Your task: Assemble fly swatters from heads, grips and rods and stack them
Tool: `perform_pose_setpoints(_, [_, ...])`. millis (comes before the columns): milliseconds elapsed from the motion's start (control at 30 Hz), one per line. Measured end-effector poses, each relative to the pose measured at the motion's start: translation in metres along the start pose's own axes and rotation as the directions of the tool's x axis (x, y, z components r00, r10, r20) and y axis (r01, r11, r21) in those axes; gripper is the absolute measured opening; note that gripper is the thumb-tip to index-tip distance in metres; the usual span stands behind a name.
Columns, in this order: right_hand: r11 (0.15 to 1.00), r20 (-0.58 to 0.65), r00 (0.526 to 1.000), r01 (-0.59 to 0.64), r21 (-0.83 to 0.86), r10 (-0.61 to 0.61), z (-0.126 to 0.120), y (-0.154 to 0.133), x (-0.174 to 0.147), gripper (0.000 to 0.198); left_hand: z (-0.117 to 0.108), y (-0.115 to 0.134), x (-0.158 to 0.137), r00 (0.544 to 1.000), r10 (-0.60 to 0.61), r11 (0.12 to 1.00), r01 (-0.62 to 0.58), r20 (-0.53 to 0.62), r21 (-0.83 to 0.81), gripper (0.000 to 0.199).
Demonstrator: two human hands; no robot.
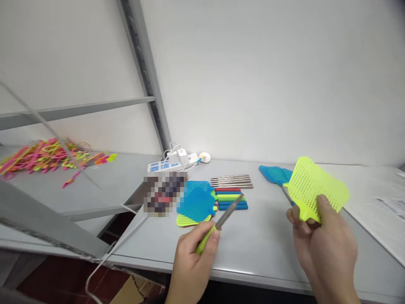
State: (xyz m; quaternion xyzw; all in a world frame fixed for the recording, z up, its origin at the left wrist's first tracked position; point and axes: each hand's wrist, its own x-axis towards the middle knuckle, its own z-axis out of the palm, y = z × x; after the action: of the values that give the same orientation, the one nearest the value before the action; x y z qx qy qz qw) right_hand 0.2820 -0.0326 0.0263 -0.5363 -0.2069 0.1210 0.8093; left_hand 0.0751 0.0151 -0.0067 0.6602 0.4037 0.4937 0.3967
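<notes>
My left hand (191, 259) is closed around the yellow-green grip of a metal fly swatter rod (227, 216), its bare tip pointing up and to the right. In my right hand (330, 249), thumb on top, is a yellow-green fly swatter head (316, 185) with a perforated face. The rod and this head are apart. Between the hands lie several coloured handle grips (232, 202) in a row, with thin metal rods (232, 181) behind them. Left of the grips, blue swatter heads (196, 200) are stacked over yellow-green ones. Beyond my right hand rests a blue swatter (276, 174) with a metal shaft.
A white power strip (174, 162) with plugs and cables stands at the back, beside a pixelated item (166, 194). A grey shelf upright (144, 63) rises on the left. Further left is a pile of pink and yellow pieces (50, 156). A white sheet (373, 198) covers the right side.
</notes>
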Motion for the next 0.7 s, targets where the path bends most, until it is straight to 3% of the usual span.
perform_pose_setpoints(100, [0.99,-0.086,0.99,-0.102,0.097,0.111,-0.007,-0.008,-0.009,0.025,0.022,0.013,-0.008,0.989,0.038,0.998,-0.043,0.144,0.034,0.03])
perform_pose_setpoints(267, [0.987,-0.138,0.988,-0.052,0.155,0.074,-0.007,-0.012,-0.017,0.027,0.044,0.021,-0.017,0.984,0.015,1.0,-0.018,0.179,0.012,0.029])
perform_pose_setpoints(567, [0.984,-0.175,0.983,-0.018,0.176,0.049,-0.008,-0.007,-0.018,0.026,0.05,0.02,-0.019,0.966,-0.041,0.999,0.032,0.255,0.036,0.036])
perform_pose_setpoints(700, [0.972,-0.184,0.981,-0.01,0.235,0.055,-0.007,-0.007,-0.02,0.024,0.051,0.02,-0.019,0.937,-0.052,0.998,0.039,0.344,0.043,0.035])
